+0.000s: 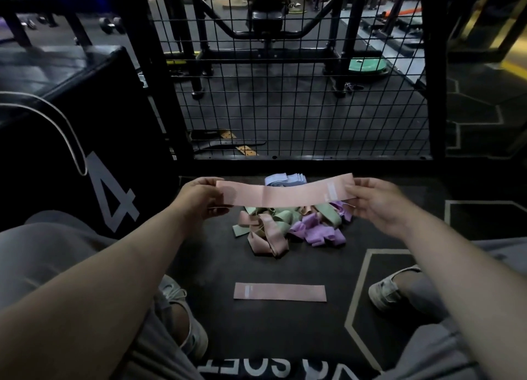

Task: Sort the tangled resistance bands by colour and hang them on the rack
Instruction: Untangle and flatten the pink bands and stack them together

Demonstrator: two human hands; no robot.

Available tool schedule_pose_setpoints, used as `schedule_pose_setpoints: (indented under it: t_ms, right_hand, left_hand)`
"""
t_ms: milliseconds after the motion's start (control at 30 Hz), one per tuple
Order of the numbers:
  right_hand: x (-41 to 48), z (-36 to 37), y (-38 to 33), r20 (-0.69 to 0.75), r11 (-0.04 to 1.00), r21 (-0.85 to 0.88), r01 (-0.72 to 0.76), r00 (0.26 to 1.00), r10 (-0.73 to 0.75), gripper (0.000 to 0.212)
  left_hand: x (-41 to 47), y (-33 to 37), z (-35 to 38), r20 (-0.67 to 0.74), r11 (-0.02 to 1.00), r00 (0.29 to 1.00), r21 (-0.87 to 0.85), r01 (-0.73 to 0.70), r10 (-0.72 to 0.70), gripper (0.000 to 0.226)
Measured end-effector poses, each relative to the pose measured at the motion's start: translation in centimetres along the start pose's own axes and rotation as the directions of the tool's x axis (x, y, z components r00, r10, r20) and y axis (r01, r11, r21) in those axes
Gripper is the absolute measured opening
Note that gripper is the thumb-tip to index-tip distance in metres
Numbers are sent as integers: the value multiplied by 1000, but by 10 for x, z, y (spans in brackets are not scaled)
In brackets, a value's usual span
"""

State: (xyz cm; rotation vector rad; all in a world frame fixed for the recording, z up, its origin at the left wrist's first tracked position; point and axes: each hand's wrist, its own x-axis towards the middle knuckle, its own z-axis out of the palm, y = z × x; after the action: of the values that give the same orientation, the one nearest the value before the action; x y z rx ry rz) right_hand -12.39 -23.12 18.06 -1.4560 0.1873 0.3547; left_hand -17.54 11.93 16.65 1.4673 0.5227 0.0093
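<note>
A pink resistance band [285,192] is stretched flat between my hands above the floor. My left hand [201,198] pinches its left end and my right hand [373,201] pinches its right end. Under it lies a tangled pile of bands [288,225] in pink, green and purple. Light blue bands [285,178] lie at the pile's far side. A second pink band [279,291] lies flat on the floor near me, apart from the pile. A black wire mesh panel [299,94] stands just behind the pile.
A black padded box marked 4 [85,151] stands at the left. My shoes [185,317] [390,288] rest on the dark floor mat [285,331] on either side of the flat band. Gym machines and a green weight plate [368,65] are behind the mesh.
</note>
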Motion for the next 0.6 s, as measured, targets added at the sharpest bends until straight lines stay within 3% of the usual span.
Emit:
schedule_pose_setpoints:
  t_ms: [100, 167, 233, 267, 367, 467, 533, 600]
  right_hand:
    - [-3, 6, -4, 35, 1000, 0, 26, 999, -26, 7]
    - [-7, 16, -10, 79, 998, -27, 64, 995, -61, 4]
    - [-13, 31, -16, 128, 988, -95, 123, 986, -110, 5]
    - [-16, 40, -18, 154, 978, -135, 159, 978, -138, 7]
    - [-23, 64, -23, 231, 931, -262, 252, 954, -194, 6]
    - [-31, 79, -26, 306, 885, -361, 294, 934, -185, 12]
    - [-34, 81, -29, 341, 872, -384, 302, 925, -170, 21]
    - [-34, 79, -32, 343, 856, -412, 311, 924, -171, 21]
  left_hand:
    - [1, -3, 3, -62, 992, 995, 102, 81, -75, 35]
    - [1, -10, 5, -83, 944, 993, 309, 111, -90, 30]
    - [0, -16, 11, -10, 848, 999, 528, 47, -49, 34]
    - [-2, -16, 16, 70, 833, 997, 554, -15, -29, 43]
    - [-17, -4, 40, 354, 930, 934, 323, -175, 52, 52]
    - [-37, 9, 66, 566, 979, 816, 71, -193, 120, 41]
    - [-44, 6, 78, 611, 972, 770, 7, -235, 182, 31]
    - [-48, 3, 84, 590, 969, 780, -17, -246, 209, 22]
